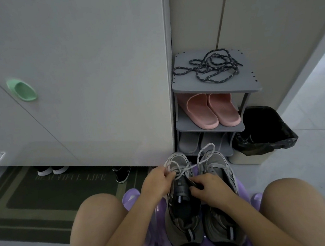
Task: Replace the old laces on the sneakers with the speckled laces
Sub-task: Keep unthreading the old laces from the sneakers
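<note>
Two grey sneakers stand side by side on a purple plastic stool (132, 198) between my knees, toes pointing away from me. On the left sneaker (184, 216) my left hand (156, 180) pinches the old pale grey lace (190, 167) near the upper eyelets. My right hand (209, 188) presses on that shoe's dark tongue. Loops of the old lace stick up over the right sneaker (222, 222). The dark speckled laces (211, 66) lie in a loose tangle on top of the grey shoe rack (216, 89), out of reach of both hands.
The rack holds pink slippers (212, 110) and grey slippers (190, 145) below. A bin with a black bag (264, 130) stands to its right. A white cabinet with a green handle (23, 90) fills the left; shoes and a dark doormat (45, 197) lie under it.
</note>
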Action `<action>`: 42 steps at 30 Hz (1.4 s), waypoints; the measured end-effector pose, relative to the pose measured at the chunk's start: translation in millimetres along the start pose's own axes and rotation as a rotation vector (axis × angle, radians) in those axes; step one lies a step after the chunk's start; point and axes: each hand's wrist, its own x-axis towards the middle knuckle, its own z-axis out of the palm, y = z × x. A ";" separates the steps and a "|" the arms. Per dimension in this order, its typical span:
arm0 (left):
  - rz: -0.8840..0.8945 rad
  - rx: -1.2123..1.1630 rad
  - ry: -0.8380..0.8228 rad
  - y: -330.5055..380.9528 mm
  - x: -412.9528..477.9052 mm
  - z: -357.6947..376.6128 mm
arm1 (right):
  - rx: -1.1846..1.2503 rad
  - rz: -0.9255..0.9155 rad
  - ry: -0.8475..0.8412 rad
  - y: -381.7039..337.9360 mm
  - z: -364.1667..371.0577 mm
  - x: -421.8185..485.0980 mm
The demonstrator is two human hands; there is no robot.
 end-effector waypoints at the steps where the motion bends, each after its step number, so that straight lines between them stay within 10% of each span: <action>1: 0.002 0.025 -0.006 0.4 -0.4 0.4 | 0.003 0.001 0.000 -0.1 0.0 0.2; 7: 0.070 -0.211 0.366 9.7 -0.9 -22.3 | 0.019 0.012 0.002 1.3 0.6 0.5; 14: 0.022 0.038 -0.087 -0.7 0.2 -8.4 | 0.041 0.008 0.003 1.5 1.0 0.1; 23: 0.031 -0.344 0.369 4.8 -2.0 -26.0 | 0.060 0.021 0.006 2.6 1.2 -0.6; 29: -0.006 -0.016 -0.032 -2.6 -3.8 -8.4 | 0.053 0.010 0.015 1.1 0.6 -0.2; 38: -0.064 -0.506 0.378 1.9 4.1 -30.9 | 0.086 0.021 0.021 1.2 -0.3 -1.6; 42: -0.032 -0.320 0.049 -5.0 4.5 -18.5 | 0.080 0.025 0.017 1.8 -0.3 -2.2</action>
